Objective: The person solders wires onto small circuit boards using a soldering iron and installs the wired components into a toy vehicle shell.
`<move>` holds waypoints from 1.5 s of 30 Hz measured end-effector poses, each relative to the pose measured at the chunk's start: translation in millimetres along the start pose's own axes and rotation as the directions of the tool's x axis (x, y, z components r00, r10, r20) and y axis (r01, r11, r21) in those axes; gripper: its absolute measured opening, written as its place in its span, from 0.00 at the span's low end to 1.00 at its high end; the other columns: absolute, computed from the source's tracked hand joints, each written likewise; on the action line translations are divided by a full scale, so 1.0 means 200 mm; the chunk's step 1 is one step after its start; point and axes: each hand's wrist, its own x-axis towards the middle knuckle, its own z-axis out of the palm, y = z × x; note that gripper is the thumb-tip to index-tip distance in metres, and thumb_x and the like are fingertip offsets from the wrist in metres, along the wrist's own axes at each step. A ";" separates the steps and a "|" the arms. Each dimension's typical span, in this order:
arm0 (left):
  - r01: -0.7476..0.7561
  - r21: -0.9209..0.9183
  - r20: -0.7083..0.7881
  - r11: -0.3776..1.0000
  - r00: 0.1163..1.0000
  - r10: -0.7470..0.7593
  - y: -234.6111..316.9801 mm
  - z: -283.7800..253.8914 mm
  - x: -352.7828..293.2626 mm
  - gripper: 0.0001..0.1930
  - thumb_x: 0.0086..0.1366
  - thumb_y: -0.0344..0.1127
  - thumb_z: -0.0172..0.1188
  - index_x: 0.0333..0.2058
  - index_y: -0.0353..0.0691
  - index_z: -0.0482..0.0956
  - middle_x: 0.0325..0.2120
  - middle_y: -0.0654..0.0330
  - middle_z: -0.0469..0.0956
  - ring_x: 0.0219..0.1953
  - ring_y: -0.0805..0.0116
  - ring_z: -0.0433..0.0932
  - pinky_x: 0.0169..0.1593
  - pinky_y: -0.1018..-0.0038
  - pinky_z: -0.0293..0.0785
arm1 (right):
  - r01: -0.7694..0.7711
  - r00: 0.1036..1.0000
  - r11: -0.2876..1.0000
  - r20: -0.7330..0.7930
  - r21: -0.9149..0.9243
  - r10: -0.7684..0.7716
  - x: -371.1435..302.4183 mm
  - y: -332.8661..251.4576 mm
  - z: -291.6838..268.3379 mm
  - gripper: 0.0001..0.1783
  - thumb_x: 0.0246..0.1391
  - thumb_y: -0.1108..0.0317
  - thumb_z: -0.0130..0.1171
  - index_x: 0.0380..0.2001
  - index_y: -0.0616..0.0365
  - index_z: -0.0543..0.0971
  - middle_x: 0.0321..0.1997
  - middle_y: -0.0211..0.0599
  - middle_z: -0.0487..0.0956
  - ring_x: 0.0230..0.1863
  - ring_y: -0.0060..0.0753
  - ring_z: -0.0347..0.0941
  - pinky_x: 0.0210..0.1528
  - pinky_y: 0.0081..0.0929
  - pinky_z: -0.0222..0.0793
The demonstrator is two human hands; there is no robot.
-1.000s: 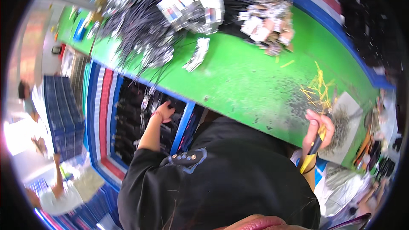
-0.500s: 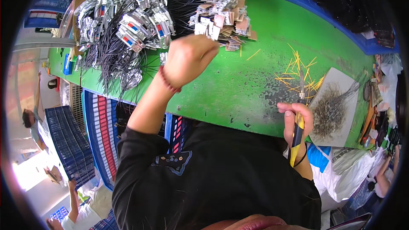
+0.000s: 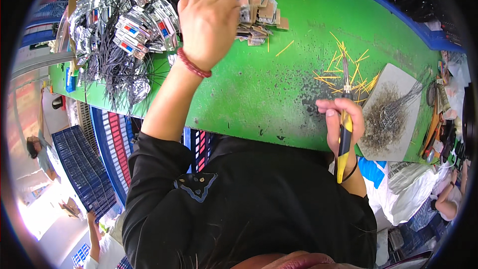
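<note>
My left hand (image 3: 209, 24), wearing a red bracelet, hangs over the green table between two piles. Its back faces up and the fingers curl under; their tips and anything in them are hidden. Close by on its right lies a pile of small silver and brown flat pieces (image 3: 260, 12) with black wires. To its left are bundled silver parts with red and blue marks (image 3: 142, 27) and long black wires. My right hand (image 3: 348, 124) is closed around the yellow and black handle of a soldering iron (image 3: 345, 142), whose metal tip points away from me.
Thin yellow strips (image 3: 366, 83) lie scattered around the iron's tip. Beside them is a grey board (image 3: 391, 112) with dark specks and fine wires. A blue-edged tray (image 3: 418, 35) borders the green table (image 3: 239, 104) at the far right. Other people are visible at both sides.
The view has shifted, and the table's contents sit a little higher and further left. My left hand's back is turned more upward beside the piles. The right hand still holds the iron.
</note>
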 end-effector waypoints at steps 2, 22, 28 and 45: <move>-0.109 -0.112 -0.028 0.988 0.994 0.106 0.16 -0.01 0.00 0.03 0.54 0.28 0.62 0.29 0.42 0.80 0.30 0.63 0.80 0.36 0.61 0.77 0.43 0.65 0.68 | 0.003 1.000 1.000 -0.031 0.001 -0.003 0.01 -0.01 0.01 0.13 0.55 0.81 0.55 0.45 0.64 0.70 0.36 0.50 0.82 0.34 0.32 0.80 0.39 0.27 0.78; 0.173 -0.344 0.364 0.923 0.930 -0.039 0.27 -0.23 -0.62 0.06 0.51 0.25 0.64 0.30 0.39 0.80 0.27 0.58 0.77 0.30 0.58 0.76 0.35 0.65 0.72 | -0.032 0.996 0.958 -0.085 -0.284 0.008 -0.12 0.04 0.03 0.14 0.48 0.80 0.63 0.40 0.59 0.78 0.26 0.33 0.75 0.23 0.22 0.69 0.27 0.19 0.64; 0.240 -0.310 0.412 0.920 0.906 -0.098 0.23 -0.18 -0.59 0.09 0.50 0.23 0.64 0.32 0.37 0.80 0.33 0.56 0.76 0.37 0.55 0.76 0.42 0.64 0.71 | -0.006 1.000 0.903 0.016 -0.429 0.014 -0.08 0.05 0.05 0.16 0.43 0.76 0.68 0.39 0.56 0.79 0.19 0.32 0.74 0.17 0.27 0.69 0.21 0.24 0.63; 0.035 0.013 0.372 0.999 0.928 -0.037 0.38 0.35 -0.21 0.06 0.63 0.37 0.57 0.32 0.43 0.73 0.30 0.55 0.77 0.29 0.51 0.78 0.29 0.58 0.74 | -0.226 0.898 0.962 -0.416 -0.154 0.144 -0.44 -0.11 -0.47 0.32 0.61 0.44 0.52 0.53 0.64 0.67 0.17 0.30 0.68 0.18 0.18 0.61 0.20 0.17 0.55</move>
